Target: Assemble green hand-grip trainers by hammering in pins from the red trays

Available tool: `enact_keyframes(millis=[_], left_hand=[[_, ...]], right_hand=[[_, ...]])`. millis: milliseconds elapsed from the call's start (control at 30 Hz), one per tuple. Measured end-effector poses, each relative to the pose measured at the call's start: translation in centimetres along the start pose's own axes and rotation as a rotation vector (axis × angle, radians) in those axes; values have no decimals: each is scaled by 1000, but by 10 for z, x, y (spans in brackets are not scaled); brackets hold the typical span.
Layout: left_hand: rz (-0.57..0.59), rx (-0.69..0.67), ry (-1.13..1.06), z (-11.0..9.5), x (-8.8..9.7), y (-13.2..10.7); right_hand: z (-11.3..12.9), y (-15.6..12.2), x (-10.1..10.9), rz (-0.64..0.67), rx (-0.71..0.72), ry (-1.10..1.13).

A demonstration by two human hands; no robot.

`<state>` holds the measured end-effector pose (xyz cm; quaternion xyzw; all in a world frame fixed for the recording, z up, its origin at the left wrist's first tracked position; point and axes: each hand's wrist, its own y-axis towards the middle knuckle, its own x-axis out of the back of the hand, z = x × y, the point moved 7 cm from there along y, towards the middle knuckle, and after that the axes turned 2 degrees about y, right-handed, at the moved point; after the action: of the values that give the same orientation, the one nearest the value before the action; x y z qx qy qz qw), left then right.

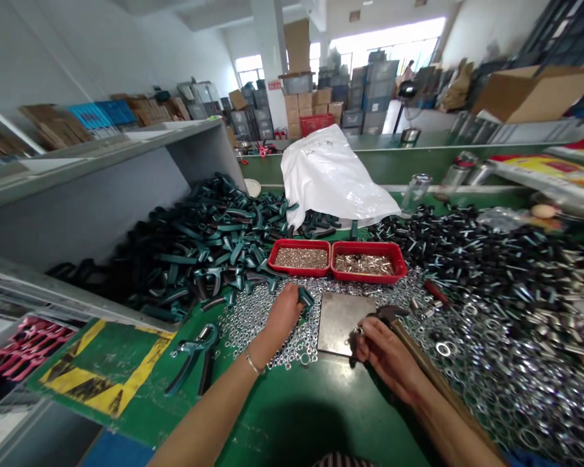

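My left hand (pixel 286 310) is closed around a small teal plastic handle part (pixel 306 298), over the loose metal nuts (pixel 257 318). My right hand (pixel 380 350) is closed in a pinch at the right edge of the square steel plate (pixel 338 318); a small dark and silvery metal part shows at its fingertips, too small to name. Beside that hand lies a hammer (pixel 418 357), its wooden handle partly hidden by my forearm. To the left, a teal hand grip exerciser (pixel 197 353) with a spring rests on the green table.
Two red trays (pixel 331 259) of small pins stand behind the plate. Teal handles (pixel 224 227) are heaped at left by a grey shelf (pixel 126 175). Black knobs with bolts (pixel 433 240) and metal rings (pixel 506 383) cover the right. A white sack (pixel 326 175) lies behind.
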<state>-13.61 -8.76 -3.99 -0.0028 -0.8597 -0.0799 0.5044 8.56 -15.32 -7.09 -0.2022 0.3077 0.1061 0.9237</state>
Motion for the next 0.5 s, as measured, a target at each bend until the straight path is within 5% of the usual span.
enact_keyframes(millis=[167, 367, 500], left_hand=[[2, 180, -476, -10, -15, -8], [174, 241, -1032, -55, -56, -14], [231, 339, -1160, -65, -81, -15]], right_hand=[[13, 10, 0, 23, 5, -132], [23, 16, 6, 42, 19, -232], [29, 17, 16, 50, 40, -267]])
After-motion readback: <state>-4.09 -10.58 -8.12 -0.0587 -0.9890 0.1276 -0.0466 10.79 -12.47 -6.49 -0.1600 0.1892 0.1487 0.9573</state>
